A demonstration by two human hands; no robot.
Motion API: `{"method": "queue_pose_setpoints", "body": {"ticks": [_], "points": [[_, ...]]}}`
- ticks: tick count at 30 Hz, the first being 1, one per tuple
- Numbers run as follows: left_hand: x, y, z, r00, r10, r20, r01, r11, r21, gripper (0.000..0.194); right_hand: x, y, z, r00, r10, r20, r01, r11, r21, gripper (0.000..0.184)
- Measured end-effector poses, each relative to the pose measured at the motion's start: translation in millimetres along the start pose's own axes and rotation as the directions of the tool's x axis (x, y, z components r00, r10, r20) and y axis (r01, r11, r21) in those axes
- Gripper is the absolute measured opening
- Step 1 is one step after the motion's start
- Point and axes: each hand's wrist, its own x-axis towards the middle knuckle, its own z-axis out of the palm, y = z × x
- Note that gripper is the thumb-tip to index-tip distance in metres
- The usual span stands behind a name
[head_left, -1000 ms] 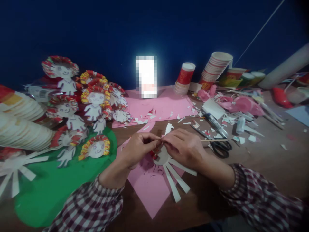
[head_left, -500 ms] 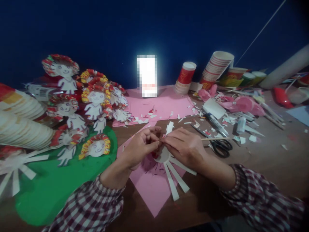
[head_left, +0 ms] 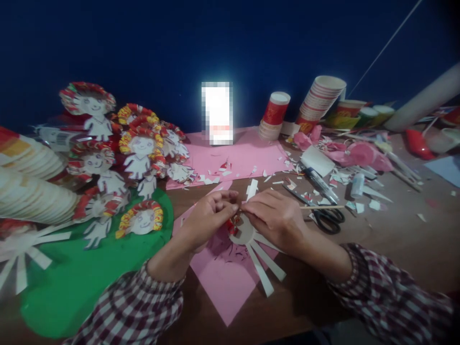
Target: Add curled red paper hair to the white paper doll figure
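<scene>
Over a pink sheet (head_left: 226, 287), both hands work at a paper cup cut into strips (head_left: 244, 233), its round base flat and its white strips fanned out. Red curled strips show on the base's left side. My left hand (head_left: 208, 218) is closed at the cup's upper left edge, thumb against the fingers; the exact grip point is hidden. My right hand (head_left: 278, 215) is closed around a thin wooden stick (head_left: 323, 207), whose end sticks out to the right. Its fingertips meet the cup's edge close to my left thumb. One white strip (head_left: 252, 188) points away beyond the hands.
Finished paper dolls (head_left: 142, 143) stand at left by stacked cups (head_left: 32, 191) and a green sheet (head_left: 89, 287). Scissors (head_left: 328, 220), a marker (head_left: 321, 184) and paper scraps lie at right. A bright phone-like screen (head_left: 220, 112) stands behind, with more cups (head_left: 276, 112).
The cut cup has turned slightly, its near strips swinging right and one going partly under my right hand. My left thumb has moved up, showing more of the red curls.
</scene>
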Motion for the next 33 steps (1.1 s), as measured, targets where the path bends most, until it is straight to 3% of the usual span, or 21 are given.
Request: {"method": "queue_pose_setpoints", "body": {"ticks": [8, 17, 25, 33], "points": [[1, -2, -3.1, 0.999, -0.023, 0.039, 0.025, 0.998, -0.050, 0.041, -1, -1, 2, 1.000, -0.018, 0.004, 0.018, 1.000, -0.025, 0.015], [-2, 0, -4.3, 0.999, -0.033, 0.011, 0.034, 0.994, -0.103, 0.044, 1, -2, 1, 0.998, -0.055, -0.011, 0.054, 0.994, -0.094, 0.016], [-5, 6, -5.2, 0.994, -0.100, 0.034, 0.105, 0.974, -0.202, 0.048, 3, -10, -5, 0.994, -0.107, -0.006, 0.105, 0.981, -0.165, 0.018], [-6, 8, -5.3, 0.986, -0.160, 0.036, 0.164, 0.949, -0.268, 0.047, -2, -7, -1, 0.998, -0.069, 0.000, 0.069, 0.995, -0.066, 0.019]]}}
